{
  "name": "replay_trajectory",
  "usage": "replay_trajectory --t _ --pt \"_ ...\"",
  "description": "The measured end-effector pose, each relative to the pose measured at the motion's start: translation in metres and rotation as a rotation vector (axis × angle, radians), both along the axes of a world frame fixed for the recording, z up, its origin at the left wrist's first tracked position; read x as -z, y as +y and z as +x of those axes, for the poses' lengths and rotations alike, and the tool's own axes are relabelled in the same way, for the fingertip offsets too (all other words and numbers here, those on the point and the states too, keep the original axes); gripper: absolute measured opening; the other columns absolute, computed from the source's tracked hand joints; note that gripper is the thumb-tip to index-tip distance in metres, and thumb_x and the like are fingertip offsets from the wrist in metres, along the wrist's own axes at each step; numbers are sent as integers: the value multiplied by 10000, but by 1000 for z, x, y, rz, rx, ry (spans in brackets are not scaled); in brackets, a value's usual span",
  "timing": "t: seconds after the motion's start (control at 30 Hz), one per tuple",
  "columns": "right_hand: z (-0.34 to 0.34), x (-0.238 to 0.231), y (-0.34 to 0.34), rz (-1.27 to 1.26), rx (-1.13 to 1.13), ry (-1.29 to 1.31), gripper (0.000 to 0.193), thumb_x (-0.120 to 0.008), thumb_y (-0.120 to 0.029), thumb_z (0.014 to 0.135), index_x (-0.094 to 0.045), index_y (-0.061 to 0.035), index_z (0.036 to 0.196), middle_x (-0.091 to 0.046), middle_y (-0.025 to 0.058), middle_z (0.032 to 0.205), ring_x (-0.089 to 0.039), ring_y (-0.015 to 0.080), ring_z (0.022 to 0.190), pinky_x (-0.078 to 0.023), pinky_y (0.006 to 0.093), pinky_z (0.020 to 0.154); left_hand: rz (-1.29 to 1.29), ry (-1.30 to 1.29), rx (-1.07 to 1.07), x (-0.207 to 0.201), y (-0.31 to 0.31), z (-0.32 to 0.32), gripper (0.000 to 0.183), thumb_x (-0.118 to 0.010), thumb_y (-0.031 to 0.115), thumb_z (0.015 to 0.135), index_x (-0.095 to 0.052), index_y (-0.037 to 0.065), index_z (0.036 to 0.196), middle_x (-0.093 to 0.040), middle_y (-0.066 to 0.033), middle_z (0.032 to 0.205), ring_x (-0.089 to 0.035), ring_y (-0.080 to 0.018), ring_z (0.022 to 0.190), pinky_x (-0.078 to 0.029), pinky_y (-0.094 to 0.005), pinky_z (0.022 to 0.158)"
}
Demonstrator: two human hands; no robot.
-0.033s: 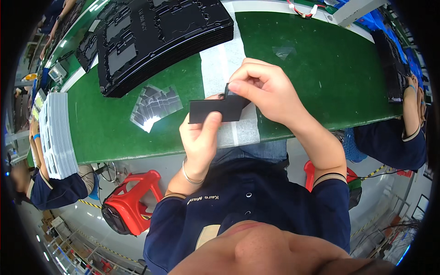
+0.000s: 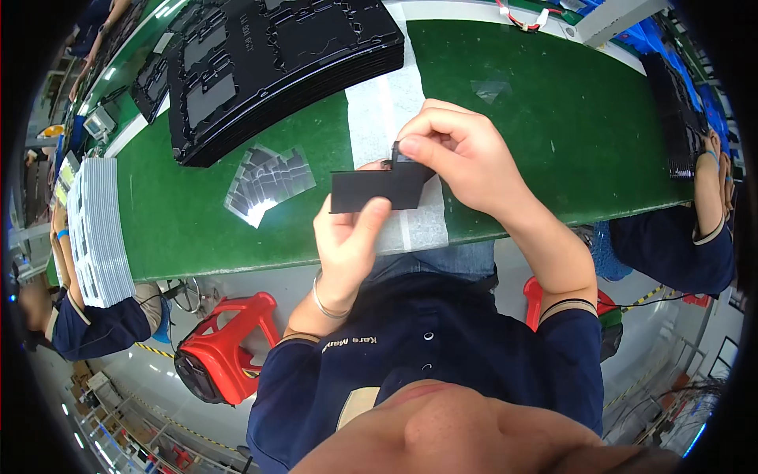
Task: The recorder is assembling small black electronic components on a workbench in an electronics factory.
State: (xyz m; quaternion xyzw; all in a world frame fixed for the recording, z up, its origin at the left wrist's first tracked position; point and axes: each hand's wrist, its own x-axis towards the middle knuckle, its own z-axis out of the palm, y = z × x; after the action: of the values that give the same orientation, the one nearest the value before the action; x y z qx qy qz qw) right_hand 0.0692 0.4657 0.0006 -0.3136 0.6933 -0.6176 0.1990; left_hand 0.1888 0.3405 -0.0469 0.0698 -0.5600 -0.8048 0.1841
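Observation:
A flat black part (image 2: pixel 369 189) with a notched upper edge is held between my two hands, over a pale strip of cloth or paper on the green bench. My left hand (image 2: pixel 347 237) grips its lower side, thumb on the front face and fingers behind. My right hand (image 2: pixel 458 154) pinches the narrower upper right end between thumb and index finger; whatever lies under those fingertips is partly hidden. Left of the hands, a clear sheet with dark strips (image 2: pixel 268 182) lies on the bench, shining in the light.
A tall stack of black moulded trays (image 2: pixel 288 63) stands at the back left. White slotted panels (image 2: pixel 101 233) are piled at the left edge. A small clear film piece (image 2: pixel 489 91) lies farther back. Co-workers' arms show at both sides, and a red stool (image 2: pixel 229 347) stands below left.
The black part and both hands have shifted very slightly to the right. The left thumb sits a little farther right; the grip of both hands is kept.

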Motion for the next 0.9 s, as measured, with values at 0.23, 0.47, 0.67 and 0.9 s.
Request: replay_trajectory --t 0.23,0.47,0.67,0.9 --pt "11 4 25 148 -97 372 320 -631 -92 776 -590 -11 1084 -604 129 965 -615 250 843 -500 310 734 -222 99 -83 -20 -51 13 199 -564 -17 850 -530 -70 1039 -623 -186 994 -622 -210 888 -516 -300 776" --pt "58 22 35 464 -177 801 570 -711 -211 646 -539 -4 1148 -511 123 1229 -466 292 1156 -406 410 917 -1479 420 -320 -109 -99 -56 215 -713 22 696 -649 19 900 -667 -111 807 -649 -221 670 -504 -261 596" --pt "71 41 30 248 -124 1031 273 -660 -114 676 -648 -45 939 -626 34 1058 -568 166 839 -440 284 668 -1885 349 -224 -86 -117 -131 190 -645 70 757 -664 62 946 -658 -73 878 -616 -224 813 -503 -320 695" --pt "47 23 24 49 -222 1026 147 -662 -101 675 -666 -70 819 -640 14 974 -561 160 787 -431 279 639 -1741 272 -26 -62 -115 -131 189 -590 103 813 -646 11 968 -636 -95 1051 -588 -258 987 -476 -337 859"
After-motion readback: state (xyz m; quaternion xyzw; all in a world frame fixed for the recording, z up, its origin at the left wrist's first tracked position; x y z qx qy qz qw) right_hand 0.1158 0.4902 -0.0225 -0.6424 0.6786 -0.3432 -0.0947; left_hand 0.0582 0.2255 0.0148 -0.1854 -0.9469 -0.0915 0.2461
